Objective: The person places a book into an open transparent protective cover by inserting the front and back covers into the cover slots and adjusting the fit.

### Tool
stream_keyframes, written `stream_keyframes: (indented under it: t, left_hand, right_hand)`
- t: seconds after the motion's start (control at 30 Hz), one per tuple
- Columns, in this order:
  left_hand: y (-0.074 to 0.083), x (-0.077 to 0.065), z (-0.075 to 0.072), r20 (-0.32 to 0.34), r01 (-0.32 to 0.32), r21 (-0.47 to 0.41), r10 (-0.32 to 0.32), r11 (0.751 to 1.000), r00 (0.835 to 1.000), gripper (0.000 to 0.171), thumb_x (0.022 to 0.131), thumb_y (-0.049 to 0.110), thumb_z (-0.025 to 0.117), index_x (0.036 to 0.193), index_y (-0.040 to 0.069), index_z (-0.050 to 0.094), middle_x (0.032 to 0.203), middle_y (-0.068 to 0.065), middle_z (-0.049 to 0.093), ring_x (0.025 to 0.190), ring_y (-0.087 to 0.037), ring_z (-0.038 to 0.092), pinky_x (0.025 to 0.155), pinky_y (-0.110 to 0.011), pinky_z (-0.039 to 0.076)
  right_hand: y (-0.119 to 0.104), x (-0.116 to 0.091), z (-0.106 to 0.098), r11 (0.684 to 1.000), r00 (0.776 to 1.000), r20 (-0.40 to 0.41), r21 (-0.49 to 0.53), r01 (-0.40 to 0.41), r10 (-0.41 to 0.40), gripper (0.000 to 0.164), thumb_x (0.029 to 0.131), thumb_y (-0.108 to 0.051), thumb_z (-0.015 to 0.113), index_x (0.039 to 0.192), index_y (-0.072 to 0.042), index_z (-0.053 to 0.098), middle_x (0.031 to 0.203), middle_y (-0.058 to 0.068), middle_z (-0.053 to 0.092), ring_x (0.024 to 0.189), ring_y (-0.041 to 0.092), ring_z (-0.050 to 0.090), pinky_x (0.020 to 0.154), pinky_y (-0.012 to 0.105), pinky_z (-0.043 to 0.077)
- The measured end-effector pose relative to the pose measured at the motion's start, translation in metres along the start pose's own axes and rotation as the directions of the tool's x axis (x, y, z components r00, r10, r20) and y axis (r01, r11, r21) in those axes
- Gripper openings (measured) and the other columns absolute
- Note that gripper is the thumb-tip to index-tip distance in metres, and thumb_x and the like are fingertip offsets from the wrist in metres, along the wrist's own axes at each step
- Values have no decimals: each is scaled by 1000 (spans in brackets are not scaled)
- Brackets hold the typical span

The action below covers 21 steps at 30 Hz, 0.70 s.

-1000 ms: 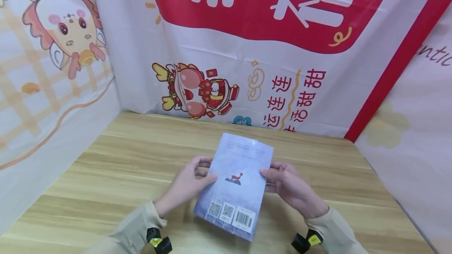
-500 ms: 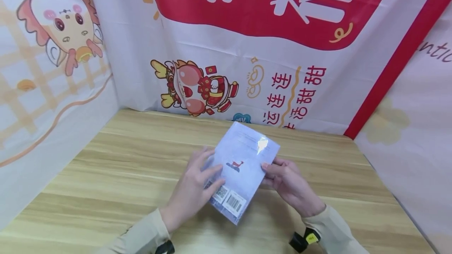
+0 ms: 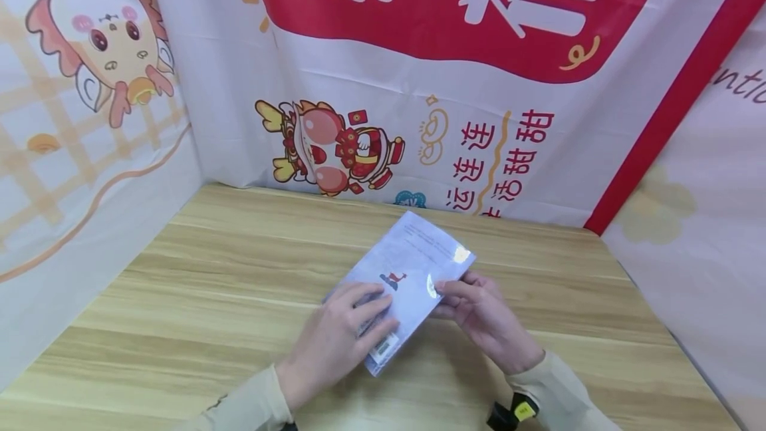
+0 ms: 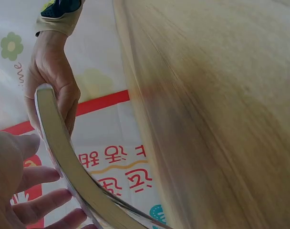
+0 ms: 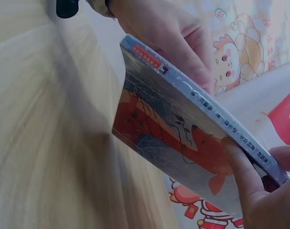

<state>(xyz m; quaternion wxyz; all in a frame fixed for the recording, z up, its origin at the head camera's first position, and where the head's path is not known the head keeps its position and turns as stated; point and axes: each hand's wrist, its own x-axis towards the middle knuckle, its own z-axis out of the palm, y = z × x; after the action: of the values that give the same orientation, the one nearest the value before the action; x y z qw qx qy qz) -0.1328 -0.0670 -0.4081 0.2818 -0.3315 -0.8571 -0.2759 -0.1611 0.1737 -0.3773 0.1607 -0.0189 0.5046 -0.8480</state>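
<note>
A pale blue paperback book [image 3: 413, 251] is held over the table with its back cover up, showing a small red deer and a barcode. My right hand [image 3: 479, 311] pinches its right edge, thumb on top and fingers underneath. Across the lower left of the back cover lies my left hand [image 3: 335, 331], fingers spread and fairly straight, partly hiding the printed codes. The left wrist view shows the page block [image 4: 59, 129] curving. In the right wrist view the spine [image 5: 212, 109] and the front cover's red animal picture [image 5: 183, 138] face the camera.
The wood-grain table [image 3: 179, 285] extends around the book. A white and red printed cloth [image 3: 371, 78] hangs along its back edge, with more printed cloth [image 3: 114, 185] at the left side. Dark wrist cameras sit at the sleeves.
The book has turned clockwise in the head view. My left hand has let go of the left edge and moved onto the back cover, while my right hand still grips the right edge.
</note>
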Motion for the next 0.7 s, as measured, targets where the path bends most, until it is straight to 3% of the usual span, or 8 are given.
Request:
stream_keyframes:
  t: [0.37, 0.7]
  left_hand:
    - [7, 1, -4, -10, -76, 27, 77, 997, 997, 47, 86, 47, 65, 115, 11, 68, 121, -3, 59, 113, -19, 52, 93, -33, 45]
    - [13, 2, -11, 24, -124, 161, 122, 979, 992, 44, 76, 46, 75, 105, 14, 71, 111, -7, 66, 103, -24, 61, 82, -33, 52]
  right_hand:
    - [10, -5, 8, 998, 1000, 17, 69, 0, -1, 62, 83, 9, 57, 140, 0, 35, 132, 24, 48, 113, 37, 55, 99, 48, 38]
    - [15, -5, 11, 996, 1000, 10, 84, -20, 19, 62, 84, 10, 57, 140, 0, 34, 129, 23, 50, 109, 35, 58, 99, 47, 37]
